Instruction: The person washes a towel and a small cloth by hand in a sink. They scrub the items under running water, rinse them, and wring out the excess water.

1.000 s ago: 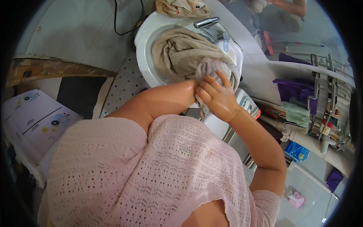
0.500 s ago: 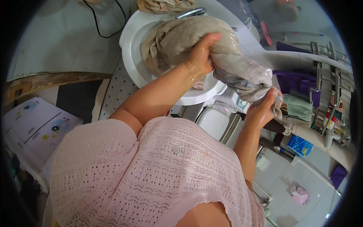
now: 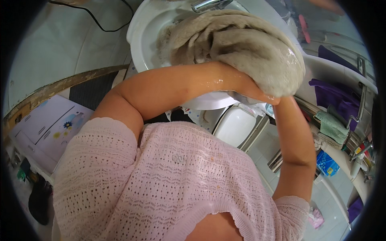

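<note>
A bulky, wet beige-grey cloth [image 3: 257,52] hangs in thick folds over the right side of a white washbasin [image 3: 138,44], its left part lying in the bowl. My left hand [image 3: 265,95] reaches across from the left and grips the cloth's lower right end, fingers mostly tucked under the folds. Right against it, my right hand [image 3: 284,101] comes up from below and holds the same end; its fingers are hidden behind cloth and wrist. Above the cloth, a chrome tap [image 3: 207,5] juts over the basin. Both forearms look wet.
A white lidded fixture [image 3: 237,125] stands below the basin. To the right are a purple cloth [image 3: 335,98], a folded green towel [image 3: 331,126] and a blue pack [image 3: 327,164]. A pale cabinet with flower decoration [image 3: 52,124] is at left; a black cord [image 3: 96,20] hangs upper left.
My left hand has slid from the cloth's middle to its right end, meeting my right hand. The cloth has swung right and bunched into a rounder mass. The view has shifted slightly.
</note>
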A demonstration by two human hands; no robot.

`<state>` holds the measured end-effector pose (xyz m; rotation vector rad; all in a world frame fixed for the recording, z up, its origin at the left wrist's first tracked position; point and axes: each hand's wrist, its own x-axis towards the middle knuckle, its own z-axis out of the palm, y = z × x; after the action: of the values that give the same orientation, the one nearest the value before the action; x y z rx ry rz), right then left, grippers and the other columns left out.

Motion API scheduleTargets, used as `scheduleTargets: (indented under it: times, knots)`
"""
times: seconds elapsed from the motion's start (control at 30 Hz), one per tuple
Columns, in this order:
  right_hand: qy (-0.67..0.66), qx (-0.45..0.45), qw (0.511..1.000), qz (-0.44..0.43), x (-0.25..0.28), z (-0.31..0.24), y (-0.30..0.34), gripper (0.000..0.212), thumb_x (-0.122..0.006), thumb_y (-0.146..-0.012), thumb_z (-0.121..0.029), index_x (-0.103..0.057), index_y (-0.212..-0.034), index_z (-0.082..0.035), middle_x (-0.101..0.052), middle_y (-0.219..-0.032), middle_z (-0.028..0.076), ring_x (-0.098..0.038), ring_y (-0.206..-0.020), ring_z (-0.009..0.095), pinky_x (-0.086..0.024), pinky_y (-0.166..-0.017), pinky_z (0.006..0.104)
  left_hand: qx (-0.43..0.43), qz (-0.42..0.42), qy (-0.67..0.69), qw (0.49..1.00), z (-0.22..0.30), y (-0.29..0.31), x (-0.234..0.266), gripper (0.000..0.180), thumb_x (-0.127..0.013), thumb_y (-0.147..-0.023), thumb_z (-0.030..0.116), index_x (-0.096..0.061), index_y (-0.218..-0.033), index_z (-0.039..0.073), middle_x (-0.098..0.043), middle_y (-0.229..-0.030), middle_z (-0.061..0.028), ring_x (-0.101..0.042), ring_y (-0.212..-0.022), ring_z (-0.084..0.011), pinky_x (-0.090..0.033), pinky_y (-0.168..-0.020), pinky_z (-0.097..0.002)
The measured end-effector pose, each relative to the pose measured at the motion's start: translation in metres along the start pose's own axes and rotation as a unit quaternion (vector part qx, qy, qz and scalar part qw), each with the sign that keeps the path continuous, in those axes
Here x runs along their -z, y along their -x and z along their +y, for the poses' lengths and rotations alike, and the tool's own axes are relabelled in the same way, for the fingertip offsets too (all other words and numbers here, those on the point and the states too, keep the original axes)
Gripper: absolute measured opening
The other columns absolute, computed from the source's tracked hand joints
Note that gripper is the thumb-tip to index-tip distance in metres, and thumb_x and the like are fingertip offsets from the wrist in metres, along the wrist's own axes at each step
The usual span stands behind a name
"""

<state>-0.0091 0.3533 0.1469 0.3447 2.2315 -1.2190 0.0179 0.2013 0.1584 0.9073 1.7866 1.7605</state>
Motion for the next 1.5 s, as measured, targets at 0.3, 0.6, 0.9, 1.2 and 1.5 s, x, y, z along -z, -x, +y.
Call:
scheduleTargets:
  times: [0.3,0.6,0.9,1.2,1.5]
  knots:
    - [-0.027,0.011,0.999,-0.015,-0.021,0.104,-0.006,0.043,-0.05,-0.089,-0.036,-0.048,-0.117,-0.003,-0.057,-0.109,0.011,-0.056,-0.099,0.02,-0.045,-0.082,0.03,0.094,-0.001,0.051,0.994,-0.041,0.02,-0.003,0.052,-0.063,-0.074,0.045,-0.06,-0.109,0.006,-0.059,-0.11,-0.0124,-0.048,-0.11,-0.0228,-0.036,-0.096,-0.0308]
    - [-0.026,0.082,0.991,-0.106,-0.034,0.157,0.158,0.04,-0.056,-0.087,-0.03,-0.049,-0.118,-0.006,-0.05,-0.119,0.01,-0.042,-0.118,0.021,-0.032,-0.1,0.0337,0.149,0.108,0.531,0.827,-0.078,0.043,-0.033,0.045,-0.064,-0.075,0.015,-0.053,-0.115,-0.001,-0.06,-0.108,-0.0128,-0.056,-0.1,-0.0206,-0.044,-0.09,-0.0308]
    - [-0.708,-0.019,0.623,-0.332,-0.027,0.192,0.057,0.075,-0.045,-0.085,-0.057,-0.038,-0.129,0.003,-0.043,-0.133,0.015,-0.043,-0.12,0.026,-0.029,-0.105,0.0353,0.163,0.154,0.532,0.817,-0.052,0.068,-0.071,0.053,-0.067,-0.067,0.01,-0.052,-0.116,-0.002,-0.06,-0.107,-0.0131,-0.057,-0.098,-0.023,-0.044,-0.09,-0.0309]
    - [-0.464,0.006,0.851,-0.245,-0.062,0.034,0.038,0.062,-0.057,-0.082,-0.043,-0.044,-0.125,0.0,-0.051,-0.119,0.013,-0.05,-0.105,0.023,-0.039,-0.091,0.0332,0.119,0.033,0.617,0.777,-0.06,0.097,-0.099,0.055,-0.069,-0.061,0.01,-0.054,-0.113,-0.001,-0.06,-0.105,-0.0133,-0.054,-0.102,-0.023,-0.043,-0.091,-0.031]
    - [0.284,0.11,0.945,-0.117,-0.069,0.004,0.002,0.045,-0.063,-0.078,-0.028,-0.056,-0.112,0.002,-0.063,-0.099,0.013,-0.059,-0.09,0.022,-0.045,-0.079,0.0368,0.332,0.049,0.192,0.922,-0.061,0.077,-0.075,0.044,-0.067,-0.072,0.038,-0.062,-0.101,0.004,-0.061,-0.1,-0.007,-0.054,-0.092,-0.0173,-0.041,-0.08,-0.0294]
